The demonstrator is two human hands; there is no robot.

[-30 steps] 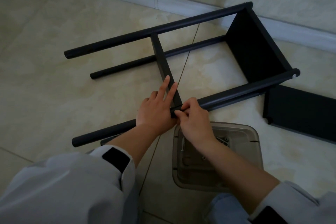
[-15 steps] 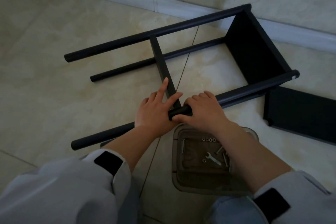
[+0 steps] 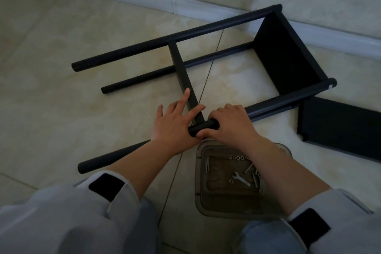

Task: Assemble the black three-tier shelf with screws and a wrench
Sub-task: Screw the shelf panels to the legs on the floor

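While the shelf lies on its side on the floor, this is how things stand from the one head view.

Shelf: the black shelf (image 3: pixel 206 64) lies with its poles running along the tiles; one board is fixed at the far end, well beyond the fingers, and a second board (image 3: pixel 185 80) crosses the middle.
Left hand: the left hand (image 3: pixel 175 121) rests flat on the near end of that middle board, fingers straight and spread, forefinger pointing up along the board's edge.
Right hand: the right hand (image 3: pixel 228 123) grips the near pole (image 3: pixel 204 127), fingers curled over the top; the thumb side is hidden, so I cannot tell whether it also holds a screw.
Joint: the corner where board meets pole sits just between the two hands.
Tray: a clear tray (image 3: pixel 286 150) lies just under the right wrist, with a small wrench (image 3: pixel 241 179), screws (image 3: pixel 207 165) and nuts (image 3: pixel 237 158) in it.
Spare board: a loose third board (image 3: pixel 340 128) lies on the floor, well to the right of the fingers.
Step in hand: I'd judge the pole is being lined up against the middle board's corner.
Next move: likely a screw from the tray goes through that joint, then the wrench; the left hand must keep the board from slipping.
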